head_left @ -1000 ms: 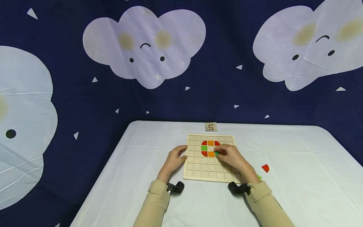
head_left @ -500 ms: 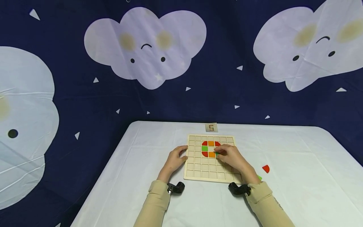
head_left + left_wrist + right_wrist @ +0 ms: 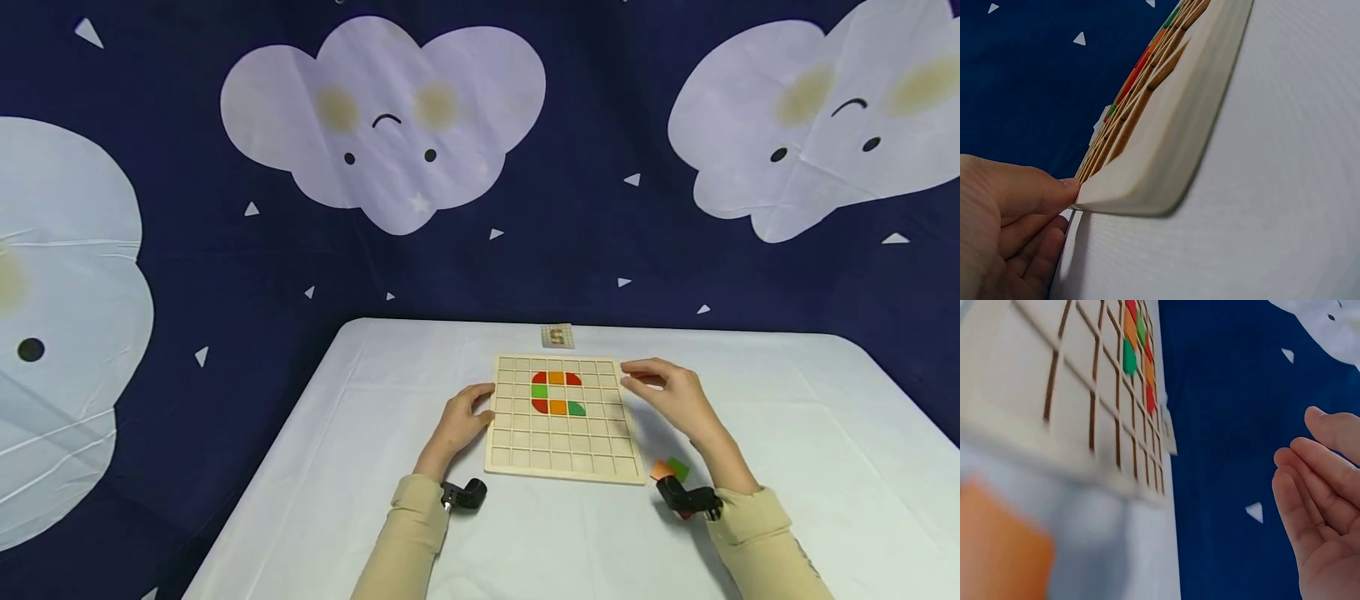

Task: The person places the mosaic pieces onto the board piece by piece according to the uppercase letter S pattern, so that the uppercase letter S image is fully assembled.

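Observation:
A pale wooden grid board (image 3: 566, 461) lies on the table, with a ring-like group of coloured tiles on it, open on its right side. Its lower right corner is a dark green quarter-round tile (image 3: 576, 408); red quarter-rounds, orange squares and a light green square (image 3: 539, 391) form the rest. My left hand (image 3: 459, 421) touches the board's left edge, thumb and forefinger spread apart; the left wrist view shows a fingertip right at the edge. My right hand (image 3: 671, 396) hovers just past the board's upper right corner, holding nothing, its fingers extended in the right wrist view.
A small card (image 3: 557, 336) with a brown pattern lies behind the board. Beside the front right corner are loose tiles: an orange one (image 3: 662, 471), a green one (image 3: 679, 469) and a red one (image 3: 686, 514) partly hidden by the wrist camera. A dark cloud-print curtain (image 3: 585, 275) hangs behind.
My right hand has let go of the dark green tile, now in its cell, and moved right off the board. The loose orange tile has come into view. My left hand stays put.

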Demonstrator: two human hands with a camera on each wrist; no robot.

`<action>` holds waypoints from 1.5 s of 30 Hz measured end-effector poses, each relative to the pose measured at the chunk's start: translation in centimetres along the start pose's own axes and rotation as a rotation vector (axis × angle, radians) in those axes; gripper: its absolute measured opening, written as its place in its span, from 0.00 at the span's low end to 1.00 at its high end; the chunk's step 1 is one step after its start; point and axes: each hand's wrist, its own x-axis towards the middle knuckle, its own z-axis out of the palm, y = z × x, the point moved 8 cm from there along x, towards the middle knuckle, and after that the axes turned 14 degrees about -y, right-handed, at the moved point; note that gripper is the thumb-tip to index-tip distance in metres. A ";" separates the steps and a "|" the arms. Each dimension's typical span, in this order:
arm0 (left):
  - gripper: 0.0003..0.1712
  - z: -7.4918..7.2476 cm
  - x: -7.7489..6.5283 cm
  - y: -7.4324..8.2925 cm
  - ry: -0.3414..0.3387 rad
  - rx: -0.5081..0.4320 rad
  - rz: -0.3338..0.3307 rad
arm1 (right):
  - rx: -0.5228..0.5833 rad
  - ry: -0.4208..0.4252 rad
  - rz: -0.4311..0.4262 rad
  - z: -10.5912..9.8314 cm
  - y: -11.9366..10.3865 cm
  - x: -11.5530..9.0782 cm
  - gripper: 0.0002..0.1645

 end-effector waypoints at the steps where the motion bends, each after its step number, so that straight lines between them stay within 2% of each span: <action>1: 0.26 -0.1 0.0 0.0 0.001 0.002 -0.001 | -0.004 0.004 0.010 -0.5 0.2 -0.4 0.18; 6: 0.26 -0.2 0.0 0.2 0.004 0.008 0.006 | -0.035 -0.016 0.064 -2.0 1.3 -2.6 0.19; 11: 0.26 -0.2 0.0 0.0 0.004 0.006 0.000 | -0.053 -0.094 0.103 -2.2 2.2 -4.4 0.21; 19: 0.26 -0.1 0.1 -0.2 0.005 -0.005 0.003 | 0.134 -0.338 0.110 -0.6 4.3 -6.3 0.18; 23: 0.26 0.0 0.1 -0.2 0.002 -0.010 0.005 | 0.144 -0.460 0.071 0.4 4.6 -6.9 0.17; 26: 0.26 0.1 0.2 -0.2 -0.001 -0.011 0.004 | 0.147 -0.507 0.057 1.1 4.8 -7.4 0.19; 31: 0.26 0.0 0.1 -0.1 0.002 -0.007 0.010 | 0.133 -0.509 0.059 1.6 4.8 -7.7 0.24; 37: 0.26 0.0 0.1 -0.2 0.001 -0.015 0.013 | 0.025 -0.468 0.021 1.8 4.3 -7.8 0.28; 41: 0.26 -0.1 0.1 -0.2 0.009 -0.016 0.008 | -0.041 -0.434 -0.024 1.9 4.0 -7.7 0.27; 45: 0.26 0.0 0.0 -0.2 0.008 -0.020 0.003 | -0.064 -0.402 -0.014 1.9 4.3 -7.5 0.24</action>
